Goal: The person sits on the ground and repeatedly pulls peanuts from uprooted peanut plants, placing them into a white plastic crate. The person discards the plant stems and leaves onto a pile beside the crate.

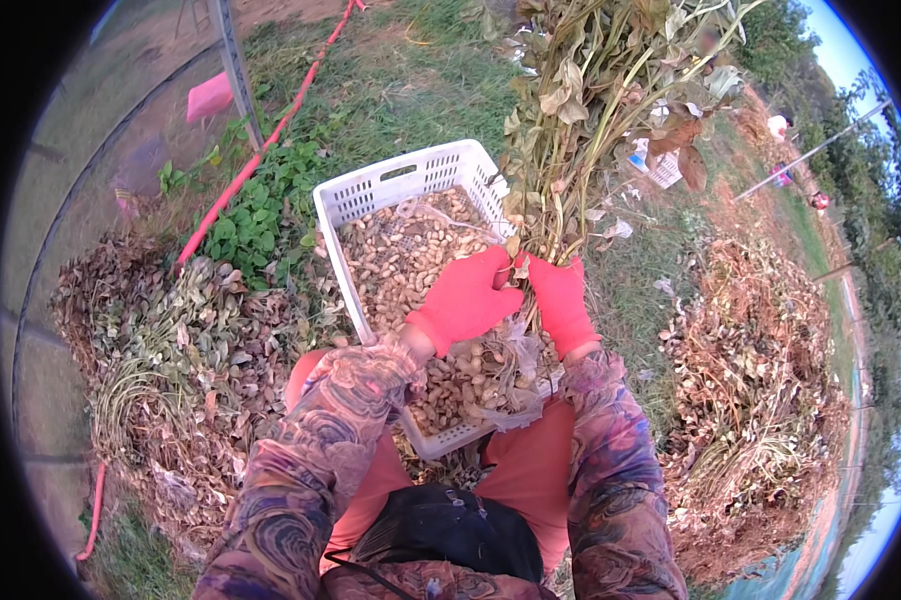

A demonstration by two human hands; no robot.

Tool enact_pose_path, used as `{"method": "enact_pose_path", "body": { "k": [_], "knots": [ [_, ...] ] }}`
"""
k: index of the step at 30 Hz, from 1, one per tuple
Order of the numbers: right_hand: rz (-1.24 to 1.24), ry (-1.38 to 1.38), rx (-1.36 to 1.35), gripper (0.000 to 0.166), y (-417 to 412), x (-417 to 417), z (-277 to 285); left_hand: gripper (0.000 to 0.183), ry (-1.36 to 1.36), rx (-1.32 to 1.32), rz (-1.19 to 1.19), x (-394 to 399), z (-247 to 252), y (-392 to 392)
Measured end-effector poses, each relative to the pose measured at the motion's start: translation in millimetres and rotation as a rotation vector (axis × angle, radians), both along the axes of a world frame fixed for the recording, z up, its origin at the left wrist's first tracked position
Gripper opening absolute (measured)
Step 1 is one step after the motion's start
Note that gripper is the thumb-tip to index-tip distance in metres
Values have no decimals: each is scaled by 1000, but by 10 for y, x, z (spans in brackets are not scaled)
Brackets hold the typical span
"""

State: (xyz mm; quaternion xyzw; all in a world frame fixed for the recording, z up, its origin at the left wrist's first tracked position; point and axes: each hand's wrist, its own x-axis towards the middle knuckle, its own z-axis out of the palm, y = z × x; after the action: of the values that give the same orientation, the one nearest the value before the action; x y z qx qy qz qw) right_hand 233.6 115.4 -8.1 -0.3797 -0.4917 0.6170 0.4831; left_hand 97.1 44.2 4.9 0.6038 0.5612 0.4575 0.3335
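Note:
A white plastic crate (330,247) full of unshelled peanuts (390,262) stands between my knees. Above its right side I hold up a bundle of peanut plants (563,165), leaves upward and root end down. My right hand (559,300), in a red glove, grips the stems near their lower end. Close beside it, my left hand (469,300), also gloved in red, has its thumb and fingers at the same stems; whether they pinch a stem or a pod is hidden. Torn clear plastic film (521,352) hangs below my hands over the peanuts.
Heaps of pulled peanut plants lie at left (195,360) and right (758,405). A red hose (248,172) crosses the grass beside a metal post (236,75). Another white crate (664,169) stands beyond the bundle. Other people are far off at the upper right.

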Motion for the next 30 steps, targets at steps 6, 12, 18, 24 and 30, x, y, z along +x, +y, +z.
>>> {"method": "enact_pose_path", "body": {
  "k": [6,12,18,24,30],
  "knots": [
    [-184,-317,182,34,124,2,-18,22,-240,78,-110,48,186,-127],
    [-408,-359,156,45,618,604,-142,15,-274,52,42,-386,173,-145],
    [-289,-113,139,30,576,811,-217,17,241,252,48,-332,-59,87],
    [-248,-80,-61,38,486,720,-56,14,68,238,-175,79,-87,120],
    [-62,-491,219,29,350,718,-50,24,93,137,-173,202,-134,63]
  ]
}}
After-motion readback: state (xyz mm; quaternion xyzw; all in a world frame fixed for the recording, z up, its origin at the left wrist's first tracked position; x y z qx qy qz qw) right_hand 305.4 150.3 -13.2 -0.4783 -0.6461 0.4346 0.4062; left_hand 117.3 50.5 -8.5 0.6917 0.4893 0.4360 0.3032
